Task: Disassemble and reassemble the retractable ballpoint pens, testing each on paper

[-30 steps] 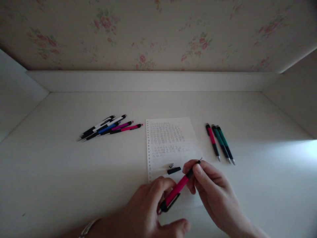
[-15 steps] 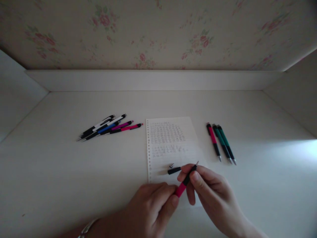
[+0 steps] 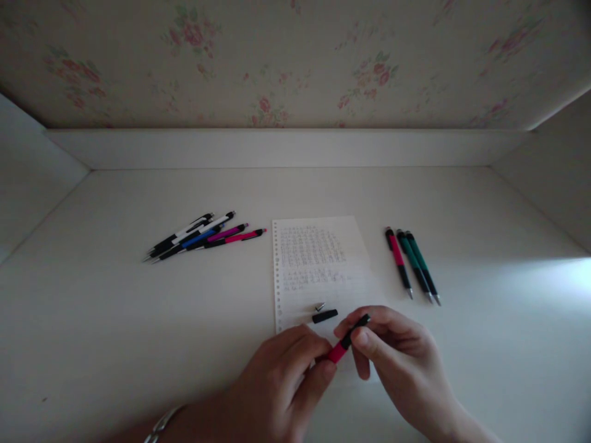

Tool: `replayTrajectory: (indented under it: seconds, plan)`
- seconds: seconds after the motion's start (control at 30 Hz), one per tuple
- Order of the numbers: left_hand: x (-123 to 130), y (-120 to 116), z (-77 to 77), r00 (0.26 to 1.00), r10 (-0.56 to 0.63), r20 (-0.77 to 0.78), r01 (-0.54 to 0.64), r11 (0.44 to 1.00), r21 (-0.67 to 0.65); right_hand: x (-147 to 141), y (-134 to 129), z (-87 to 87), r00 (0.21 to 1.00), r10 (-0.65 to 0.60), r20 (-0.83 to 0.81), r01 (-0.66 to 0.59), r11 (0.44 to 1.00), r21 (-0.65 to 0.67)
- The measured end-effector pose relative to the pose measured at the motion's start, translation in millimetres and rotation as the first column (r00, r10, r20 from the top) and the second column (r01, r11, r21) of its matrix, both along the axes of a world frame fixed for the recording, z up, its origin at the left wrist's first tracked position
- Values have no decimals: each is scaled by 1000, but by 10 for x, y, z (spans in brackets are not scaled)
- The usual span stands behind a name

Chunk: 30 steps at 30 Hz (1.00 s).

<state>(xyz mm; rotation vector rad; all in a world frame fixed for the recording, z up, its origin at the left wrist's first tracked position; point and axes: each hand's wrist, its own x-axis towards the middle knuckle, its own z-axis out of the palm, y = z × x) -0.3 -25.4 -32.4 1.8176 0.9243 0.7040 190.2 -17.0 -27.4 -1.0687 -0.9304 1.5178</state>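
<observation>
Between my two hands is a partly dismantled pen (image 3: 338, 352) with a pink barrel and a black front section, slanting up to the right. My left hand (image 3: 289, 372) is closed round the pink end, hiding its rear. Thumb and fingers of my right hand (image 3: 399, 351) pinch the black front part, whose end shows no metal cone. Just beyond the hands, a loose black rubber grip (image 3: 325, 316) and a small silver pen tip (image 3: 320, 306) lie on a handwritten, hole-punched sheet of paper (image 3: 295, 298).
To the left, several pens (image 3: 198, 240) in white, blue, purple and pink lie overlapping in a pile. At right, a pink pen (image 3: 398, 261) rests beside two green pens (image 3: 420, 267). The white desk (image 3: 138, 326) ends at a ledge (image 3: 295, 147) before the floral wall.
The thin refill point that stuck out of the pen's black end is no longer visible. My right fingers have shifted slightly on the front section; the loose parts have stayed put.
</observation>
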Motion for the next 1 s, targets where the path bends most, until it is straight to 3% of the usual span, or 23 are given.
replayTrajectory:
  seconds: [0.13, 0.23, 0.37, 0.53, 0.67, 0.83, 1.0]
  plan:
    - [-23, -21, 17, 999, 49, 1, -49, 995, 85, 11, -11, -36, 998, 4, -63, -7, 999, -42]
    - [-38, -45, 1, 992, 126, 16, -127, 990, 60, 20, -23, -42, 994, 12, -107, -20, 997, -71]
    - [-13, -60, -24, 997, 77, 9, -77, 997, -21, 19, -22, -27, 992, 7, -126, -20, 995, -101]
    - [13, -22, 11, 996, 87, -37, -88, 996, -31, 17, -15, -14, 994, 13, -112, -24, 996, -91]
    - [-2, 12, 52, 1000, 12, 9, -12, 1000, 0, 22, -24, -29, 996, 22, -91, -27, 998, -60]
    - [-5, -9, 8, 999, 44, 7, -45, 993, 106, 39, -67, -62, 998, 58, -12, -59, 997, -51]
    - [-14, -19, -53, 996, 38, 79, -43, 998, 55, 29, -71, -59, 996, 80, -39, -83, 993, -83]
